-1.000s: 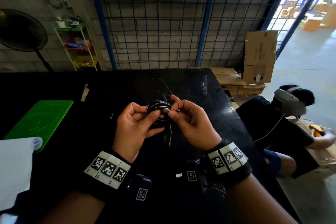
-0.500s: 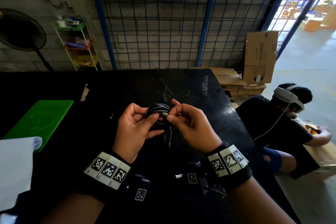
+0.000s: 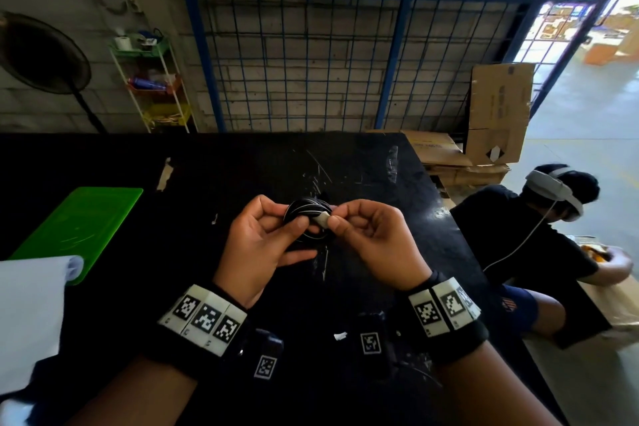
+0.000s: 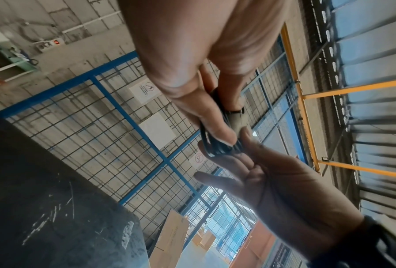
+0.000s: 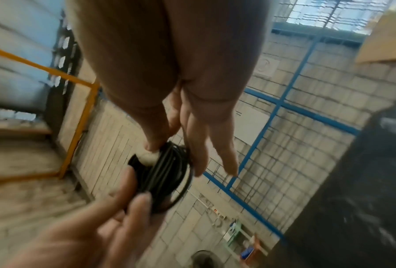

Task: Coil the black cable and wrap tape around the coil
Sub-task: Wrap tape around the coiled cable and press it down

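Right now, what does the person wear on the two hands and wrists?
Both hands are bare. The left hand and right hand each have a black wristband carrying white square tiles printed with black-and-white codes. A small black box with one such code sits below each wrist.

The black desk is scuffed with pale scratches near its middle. A green board lies at its left side, with a white sheet overlapping the board's near corner.

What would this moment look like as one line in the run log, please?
step: taping | left hand: holds cable coil | right hand: pinches tape at coil | above black table
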